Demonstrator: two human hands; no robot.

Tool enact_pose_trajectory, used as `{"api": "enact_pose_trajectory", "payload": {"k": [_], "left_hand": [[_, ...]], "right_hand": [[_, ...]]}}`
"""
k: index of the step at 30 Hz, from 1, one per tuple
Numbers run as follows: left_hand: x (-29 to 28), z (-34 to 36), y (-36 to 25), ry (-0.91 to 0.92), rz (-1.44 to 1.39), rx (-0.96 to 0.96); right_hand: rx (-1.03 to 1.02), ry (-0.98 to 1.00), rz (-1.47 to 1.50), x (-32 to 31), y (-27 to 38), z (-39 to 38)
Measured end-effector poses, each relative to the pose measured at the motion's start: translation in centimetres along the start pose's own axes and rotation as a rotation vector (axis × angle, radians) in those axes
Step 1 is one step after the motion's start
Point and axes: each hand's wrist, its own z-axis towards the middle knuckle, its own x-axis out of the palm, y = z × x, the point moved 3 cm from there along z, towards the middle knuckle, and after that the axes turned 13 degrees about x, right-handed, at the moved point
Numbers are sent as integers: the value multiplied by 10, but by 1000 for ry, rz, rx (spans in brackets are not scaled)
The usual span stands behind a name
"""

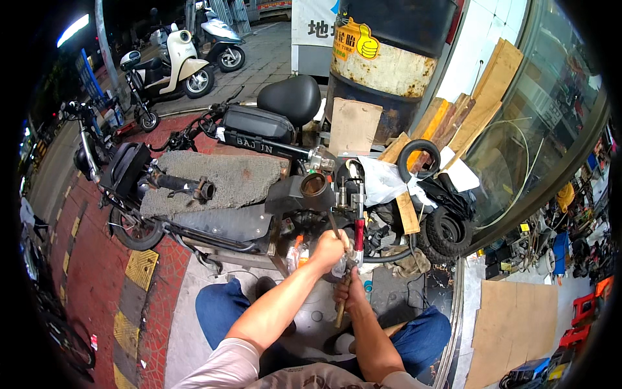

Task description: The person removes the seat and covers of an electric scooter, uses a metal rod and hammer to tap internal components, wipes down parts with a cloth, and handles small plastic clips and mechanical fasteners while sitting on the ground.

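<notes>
I sit with knees apart before a partly dismantled scooter. My left hand (pixel 329 250) is closed around a thin dark rod (pixel 335 223) that sticks up above the fist; its kind is unclear. Lower and to the right, my right hand (pixel 352 292) wraps around a brass-coloured bar (pixel 341 312), whose end points down toward my lap. Right beside the left fist stands an upright silver and red tube (pixel 359 235), like a fork leg. Where the bar meets the parts between my hands is too small to make out. A dark housing with a round opening (pixel 315 185) lies just beyond.
The scooter deck (pixel 214 185) with a grey mat extends left, a loose tube part (pixel 184 186) on it. Beyond stands a rusty drum (pixel 382 65). Tyres (pixel 447 230), wooden boards (pixel 483 104) and a white plastic bag (pixel 385 178) are at the right. A plastic bottle (pixel 299 254) stands near my left hand.
</notes>
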Motion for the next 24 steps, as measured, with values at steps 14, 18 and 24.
{"api": "enact_pose_trajectory", "payload": {"k": [14,18,24], "left_hand": [[-3,-17,-13,106,53,-99],[-7,-14,-15,113,162,-103],[-2,-17,-23,72,155,-148]], "right_hand": [[38,198,282,28,-46,-38],[-10,168,214,26,-47,-44],[78,133,301,28,-38,-45]]}}
